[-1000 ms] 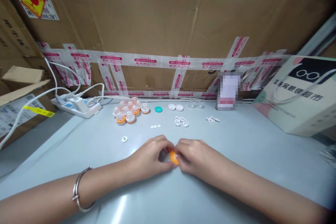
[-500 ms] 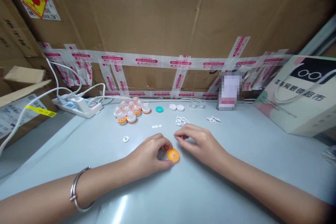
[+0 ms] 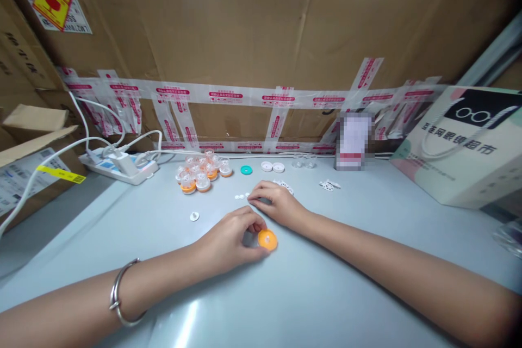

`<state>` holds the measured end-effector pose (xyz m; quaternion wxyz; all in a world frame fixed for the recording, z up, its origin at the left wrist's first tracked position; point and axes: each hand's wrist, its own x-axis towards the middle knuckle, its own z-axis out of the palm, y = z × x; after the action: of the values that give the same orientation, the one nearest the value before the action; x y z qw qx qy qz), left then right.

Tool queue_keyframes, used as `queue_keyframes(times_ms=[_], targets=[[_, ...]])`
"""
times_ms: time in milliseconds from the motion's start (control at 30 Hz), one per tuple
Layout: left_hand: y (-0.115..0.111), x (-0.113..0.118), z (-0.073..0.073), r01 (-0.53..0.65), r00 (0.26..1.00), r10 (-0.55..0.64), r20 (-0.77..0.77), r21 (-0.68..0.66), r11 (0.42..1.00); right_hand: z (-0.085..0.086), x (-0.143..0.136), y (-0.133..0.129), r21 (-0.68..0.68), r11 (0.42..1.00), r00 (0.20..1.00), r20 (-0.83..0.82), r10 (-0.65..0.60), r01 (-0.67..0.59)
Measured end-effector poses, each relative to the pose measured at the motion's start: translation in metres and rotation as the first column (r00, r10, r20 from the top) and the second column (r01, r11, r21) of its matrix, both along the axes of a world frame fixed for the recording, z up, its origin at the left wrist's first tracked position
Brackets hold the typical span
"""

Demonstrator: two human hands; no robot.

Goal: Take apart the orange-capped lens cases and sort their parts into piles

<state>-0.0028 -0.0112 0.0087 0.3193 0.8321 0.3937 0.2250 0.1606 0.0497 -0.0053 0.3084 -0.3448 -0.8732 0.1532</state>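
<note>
My left hand [image 3: 240, 236] holds an orange disc [image 3: 268, 240] by its left edge between thumb and fingers, low over the grey table [image 3: 228, 304]. A small pale piece sits at the disc's centre. Beyond it, my right hand [image 3: 273, 204] reaches to the small white discs [image 3: 239, 197], its thumb and forefinger pinched at the rightmost one, which is partly covered. Behind that hand, white spoked pieces [image 3: 285, 187] are partly hidden. A white disc with a stub [image 3: 194, 216] lies left of my left hand.
At the back stand several clear-and-orange round assemblies [image 3: 203, 181], a teal disc [image 3: 246, 170], two white rings [image 3: 278, 167] and clear caps [image 3: 309, 162]. White parts [image 3: 329, 185] lie farther right. A power strip [image 3: 136, 174], phone [image 3: 349, 141] and paper bag [image 3: 452, 174] flank them.
My right hand has moved left and away from me, from beside the orange disc to the small white discs. My left hand still holds the orange disc in about the same place.
</note>
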Motion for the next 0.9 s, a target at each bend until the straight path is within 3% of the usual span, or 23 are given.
queue_keyframes(times_ms=[167, 300, 500, 667, 767, 900], targets=[[0.001, -0.002, 0.002, 0.019, 1.0, -0.019, 0.013, 0.024, 1.0, 0.007, 0.018, -0.016, -0.171, 0.985, 0.996, -0.081, -0.049, 0.034], [0.006, -0.003, 0.002, 0.04, 0.999, -0.04, 0.004, 0.05, 0.998, 0.014, 0.04, -0.039, -0.291, 0.957, 0.999, -0.03, -0.017, 0.007], [0.01, -0.004, 0.002, 0.048, 0.999, -0.046, -0.03, 0.076, 0.996, 0.012, 0.04, -0.055, -0.276, 0.961, 0.999, 0.04, -0.018, 0.028], [0.01, -0.005, 0.008, 0.13, 0.991, -0.121, -0.064, 0.156, 0.979, 0.006, 0.035, -0.055, -0.259, 0.965, 0.999, 0.031, -0.026, 0.033], [0.013, -0.003, 0.006, 0.173, 0.981, -0.127, -0.143, 0.374, 0.911, 0.004, 0.035, -0.055, -0.255, 0.967, 0.999, 0.017, -0.027, 0.031], [0.013, -0.001, 0.0, 0.277, 0.944, -0.088, -0.318, 0.618, 0.736, 0.003, 0.035, -0.057, -0.245, 0.969, 0.999, 0.009, -0.036, 0.037]])
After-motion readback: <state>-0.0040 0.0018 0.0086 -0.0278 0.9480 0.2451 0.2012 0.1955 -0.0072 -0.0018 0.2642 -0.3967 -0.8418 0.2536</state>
